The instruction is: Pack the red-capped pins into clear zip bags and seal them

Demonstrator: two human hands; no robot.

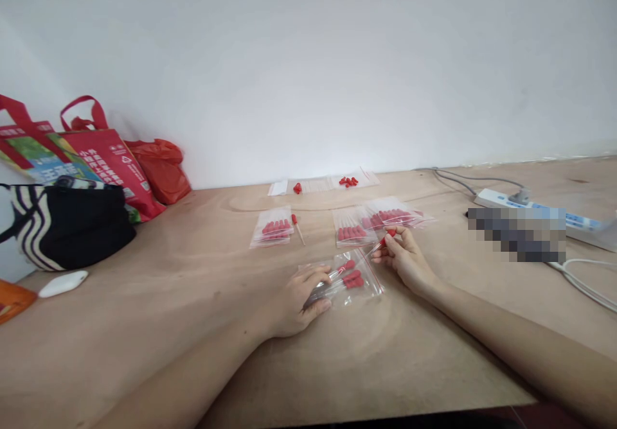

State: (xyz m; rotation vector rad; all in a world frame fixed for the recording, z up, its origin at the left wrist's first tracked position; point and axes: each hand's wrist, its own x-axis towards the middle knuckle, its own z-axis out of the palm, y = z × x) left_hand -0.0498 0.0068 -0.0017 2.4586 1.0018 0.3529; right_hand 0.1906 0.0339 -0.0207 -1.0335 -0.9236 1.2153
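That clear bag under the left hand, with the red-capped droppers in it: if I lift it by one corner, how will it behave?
The clear bag looks like thin film, so it would likely sag. The red-capped droppers lie loose inside and would probably slide to the low end. It seems light; the left hand pins it flat.

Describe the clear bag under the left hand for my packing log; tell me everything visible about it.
The clear bag is a small, see-through plastic pouch lying flat on the wooden table. Several droppers with red bulbs show through it, their bulbs toward the right side. The left hand presses on its left end, where the opening seems to be. The right hand holds a red-capped dropper just beyond it, not touching the bag.
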